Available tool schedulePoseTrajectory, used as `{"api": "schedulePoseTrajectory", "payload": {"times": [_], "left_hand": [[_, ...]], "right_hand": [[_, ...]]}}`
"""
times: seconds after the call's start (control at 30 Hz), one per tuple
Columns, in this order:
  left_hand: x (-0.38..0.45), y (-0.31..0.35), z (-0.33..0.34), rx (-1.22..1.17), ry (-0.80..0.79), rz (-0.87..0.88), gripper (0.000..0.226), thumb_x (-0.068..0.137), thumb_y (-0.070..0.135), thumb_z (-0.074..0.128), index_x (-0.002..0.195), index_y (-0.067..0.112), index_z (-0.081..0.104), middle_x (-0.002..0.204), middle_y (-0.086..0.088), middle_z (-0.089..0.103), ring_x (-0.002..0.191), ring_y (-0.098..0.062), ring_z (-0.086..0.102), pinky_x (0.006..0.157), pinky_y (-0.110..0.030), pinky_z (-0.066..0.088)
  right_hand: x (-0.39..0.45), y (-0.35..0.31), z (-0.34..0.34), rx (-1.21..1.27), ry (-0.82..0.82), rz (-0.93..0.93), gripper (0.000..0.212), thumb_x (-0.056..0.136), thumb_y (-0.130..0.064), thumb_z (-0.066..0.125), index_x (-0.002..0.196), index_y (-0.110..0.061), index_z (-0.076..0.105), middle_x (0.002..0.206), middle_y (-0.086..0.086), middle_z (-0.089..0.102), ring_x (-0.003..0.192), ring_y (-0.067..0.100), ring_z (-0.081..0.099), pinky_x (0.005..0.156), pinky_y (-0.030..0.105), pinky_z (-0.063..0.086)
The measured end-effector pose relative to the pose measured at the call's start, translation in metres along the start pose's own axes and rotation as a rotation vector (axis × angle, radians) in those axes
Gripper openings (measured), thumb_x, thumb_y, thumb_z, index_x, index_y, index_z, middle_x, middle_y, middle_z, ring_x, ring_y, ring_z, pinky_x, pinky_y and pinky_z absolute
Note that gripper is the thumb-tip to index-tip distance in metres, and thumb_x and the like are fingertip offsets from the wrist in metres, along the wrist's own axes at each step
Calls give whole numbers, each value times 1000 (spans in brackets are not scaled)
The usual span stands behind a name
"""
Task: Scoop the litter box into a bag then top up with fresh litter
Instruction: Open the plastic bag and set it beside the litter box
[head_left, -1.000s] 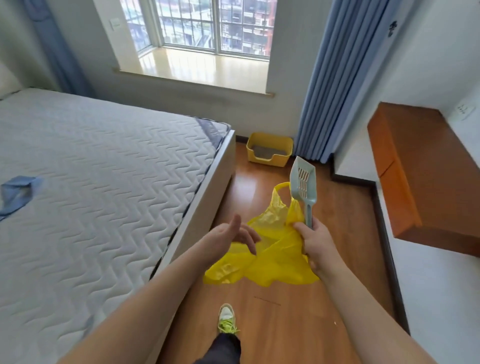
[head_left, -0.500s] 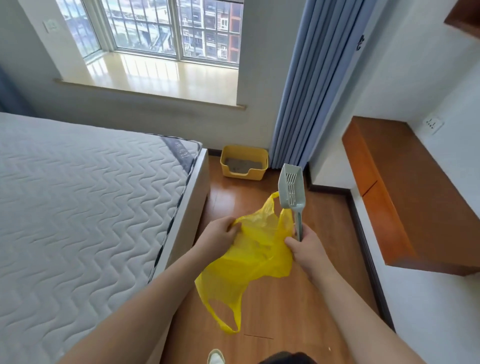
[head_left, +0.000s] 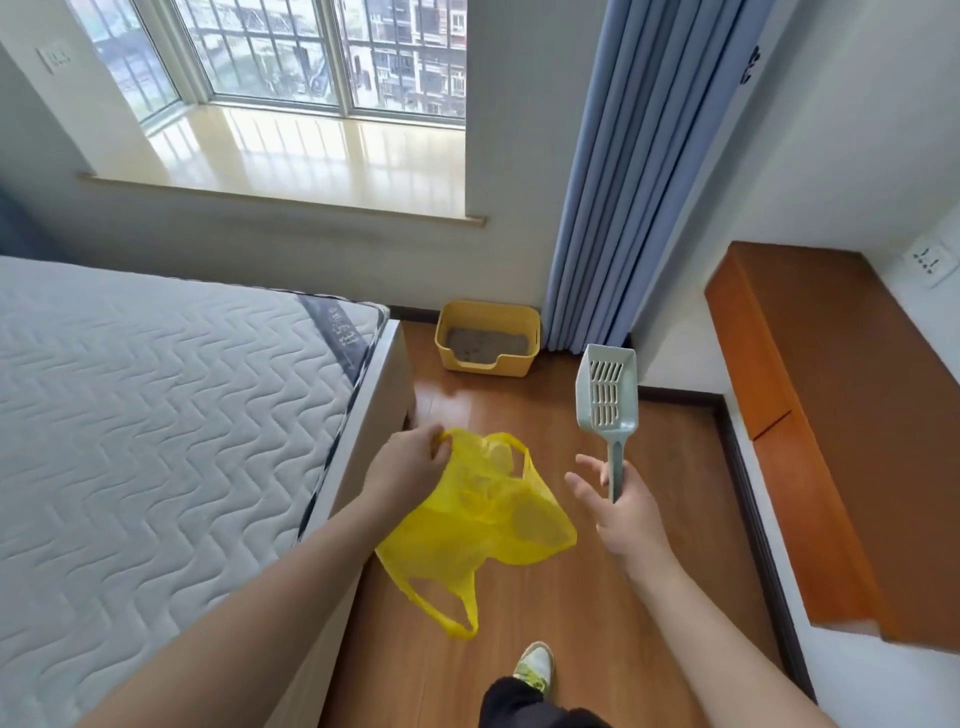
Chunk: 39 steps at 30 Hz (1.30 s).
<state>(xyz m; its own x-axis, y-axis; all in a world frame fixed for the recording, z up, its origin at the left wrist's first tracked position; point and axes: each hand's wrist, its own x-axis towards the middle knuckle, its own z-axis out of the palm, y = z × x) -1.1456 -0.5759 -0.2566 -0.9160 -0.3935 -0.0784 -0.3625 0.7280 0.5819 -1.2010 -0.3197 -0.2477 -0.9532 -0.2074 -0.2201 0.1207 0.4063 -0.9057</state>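
Yellow plastic bag (head_left: 483, 519) hangs from the left hand (head_left: 405, 467), fingers closed on one edge near a handle; the other handle loop dangles loose below, mouth not opened. Right hand (head_left: 618, 506) has the grey-green slotted litter scoop (head_left: 607, 392) upright, handle pinned by the thumb and lower fingers only, forefingers splayed open toward the bag.

Yellow litter box (head_left: 488, 338) sits on the wood floor (head_left: 597, 597) against the wall beside the blue curtain (head_left: 608, 171), well ahead, grey litter inside. No fresh-litter container visible.

Risks, as I read it:
- Scoop grip is partial. Reaching for the bag with that same hand could let the handle slip or tip.
- Bag held at one point, so it collapses. If the mouth isn't spread before the first scoop, clumps miss and land on the floor.
- Thin film could snag or tear on the scoop edge.
- Narrow lane beside the mattress (head_left: 156, 415); the trailing loop could catch the bed corner.
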Motion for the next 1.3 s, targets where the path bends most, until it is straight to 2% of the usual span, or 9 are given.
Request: {"api": "schedulePoseTrajectory", "payload": {"times": [0.13, 0.27, 0.43, 0.6, 0.7, 0.87, 1.03, 1.17, 1.3], "left_hand": [[40, 29, 18, 77, -186, 140, 24, 96, 36, 52, 81, 18, 55, 67, 3, 56, 66, -21, 55, 59, -37, 45], [73, 46, 28, 55, -188, 162, 22, 95, 35, 55, 84, 17, 59, 70, 6, 54, 74, -23, 57, 62, -36, 44], [113, 34, 29, -80, -216, 66, 20, 86, 40, 69, 91, 24, 58, 83, 7, 60, 81, -17, 57, 73, -39, 48], [146, -19, 42, 344, -137, -62, 50, 77, 59, 70, 117, 33, 56, 112, 3, 49, 107, -21, 45, 90, -36, 40], [176, -56, 46, 147, -108, -320, 34, 85, 42, 68, 113, 23, 62, 115, -3, 49, 111, -26, 47, 95, -39, 42], [242, -91, 25, -248, -51, -510, 28, 83, -5, 42, 101, 16, 42, 90, -7, 55, 81, -28, 53, 65, -37, 39], [308, -108, 6, -282, -116, -282, 58, 79, -2, 61, 130, 21, 46, 111, 1, 55, 104, -19, 58, 83, -27, 47], [346, -112, -3, -178, 0, 249, 89, 72, 19, 84, 145, 22, 34, 131, 0, 38, 111, -12, 50, 96, -21, 43], [381, -96, -1, 72, 41, 620, 52, 89, 33, 63, 135, 24, 40, 129, -5, 43, 80, -26, 65, 54, -34, 54]], "right_hand": [[56, -23, -3, 0, -181, -80, 32, 74, -34, 79, 86, -35, 50, 118, 3, 63, 68, 3, 54, 69, 20, 43], [95, -27, 17, -103, -354, 9, 54, 69, -31, 84, 115, -27, 56, 103, -10, 59, 94, 6, 57, 69, 7, 41], [137, -19, 40, -112, -203, 93, 33, 79, -17, 71, 72, -19, 39, 67, -2, 45, 60, 12, 40, 56, 28, 36], [191, -35, 64, -69, -153, 129, 26, 89, -13, 61, 73, -15, 40, 58, -4, 40, 45, 5, 36, 42, 15, 29], [229, -45, 80, -56, -155, 155, 24, 91, -13, 58, 75, -14, 40, 46, -11, 45, 48, 12, 34, 41, 19, 30], [302, -70, 103, -79, -31, 200, 23, 89, -10, 56, 74, -17, 41, 56, -9, 49, 53, 12, 40, 52, 28, 34], [354, -89, 116, -112, 73, 207, 22, 89, -14, 55, 73, -19, 41, 68, 3, 48, 57, 16, 39, 51, 30, 33], [386, -93, 120, -74, 136, 224, 27, 92, -15, 54, 70, -24, 41, 64, -2, 40, 55, 13, 36, 50, 26, 31], [423, -93, 109, -101, 142, 208, 27, 90, -13, 56, 69, -22, 42, 66, -1, 41, 57, 15, 37, 52, 28, 31]]}}
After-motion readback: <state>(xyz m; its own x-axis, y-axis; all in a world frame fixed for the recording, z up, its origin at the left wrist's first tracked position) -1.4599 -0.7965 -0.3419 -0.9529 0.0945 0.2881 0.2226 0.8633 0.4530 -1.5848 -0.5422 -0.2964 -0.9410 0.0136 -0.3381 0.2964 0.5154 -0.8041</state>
